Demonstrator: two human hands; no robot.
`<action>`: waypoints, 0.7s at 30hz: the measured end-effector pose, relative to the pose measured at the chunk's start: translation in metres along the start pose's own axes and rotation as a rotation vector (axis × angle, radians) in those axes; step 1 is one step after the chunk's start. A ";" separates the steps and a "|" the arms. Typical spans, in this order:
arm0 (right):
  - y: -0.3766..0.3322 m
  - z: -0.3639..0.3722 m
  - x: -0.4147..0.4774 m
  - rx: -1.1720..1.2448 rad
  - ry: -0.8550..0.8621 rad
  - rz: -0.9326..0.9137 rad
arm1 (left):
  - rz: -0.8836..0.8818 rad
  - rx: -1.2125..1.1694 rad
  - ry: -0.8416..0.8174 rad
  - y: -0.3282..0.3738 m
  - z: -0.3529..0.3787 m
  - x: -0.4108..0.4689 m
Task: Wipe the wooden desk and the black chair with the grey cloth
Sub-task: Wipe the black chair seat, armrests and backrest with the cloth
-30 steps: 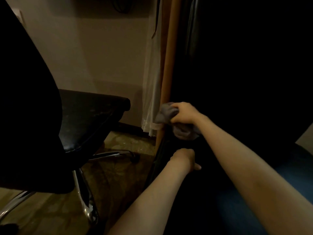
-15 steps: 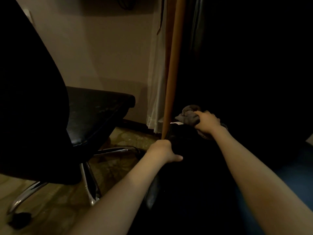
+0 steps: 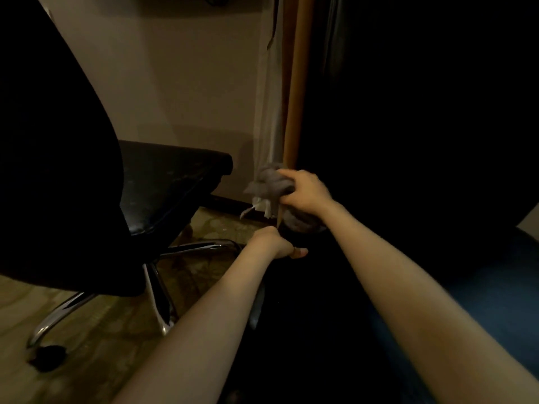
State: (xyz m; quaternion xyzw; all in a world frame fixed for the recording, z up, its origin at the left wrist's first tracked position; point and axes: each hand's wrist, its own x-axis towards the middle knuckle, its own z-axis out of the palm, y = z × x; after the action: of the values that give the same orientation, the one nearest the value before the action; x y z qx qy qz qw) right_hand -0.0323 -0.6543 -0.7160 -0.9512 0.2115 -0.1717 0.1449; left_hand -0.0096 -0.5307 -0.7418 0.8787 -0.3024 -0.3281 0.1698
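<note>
Your right hand (image 3: pixel 306 193), fingers curled tight, bunches the grey cloth (image 3: pixel 269 185) against the wooden desk (image 3: pixel 297 83) upright, mid-scene. Your left hand (image 3: pixel 274 243), nearer, curls over a dark edge (image 3: pixel 306 275). White fabric (image 3: pixel 269 112) hangs touching the cloth. The black chair (image 3: pixel 163 185) stands left.

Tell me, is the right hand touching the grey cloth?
Touching. The head view shows the right hand holding the bunched grey cloth, its fingers curled round it with no gap.

No text, label, brand, number or sign can be read anywhere
</note>
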 end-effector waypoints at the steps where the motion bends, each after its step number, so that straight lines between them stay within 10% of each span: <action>1: 0.013 -0.009 -0.002 -0.111 0.051 0.041 | -0.011 -0.029 -0.034 0.000 -0.003 0.000; 8: 0.100 -0.024 -0.039 -0.257 -0.073 0.293 | -0.030 -0.076 -0.078 -0.001 -0.002 0.002; 17: 0.004 -0.002 -0.013 -0.136 -0.401 -0.105 | -0.006 -0.062 -0.055 -0.006 -0.003 0.004; 21: 0.036 -0.014 0.010 -0.031 -0.118 0.018 | -0.055 -0.164 -0.100 -0.004 -0.004 0.007</action>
State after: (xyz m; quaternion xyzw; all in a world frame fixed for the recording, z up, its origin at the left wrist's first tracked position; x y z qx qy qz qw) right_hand -0.0417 -0.6927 -0.7137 -0.9599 0.2137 -0.1110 0.1438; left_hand -0.0012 -0.5314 -0.7446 0.8522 -0.2585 -0.3998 0.2170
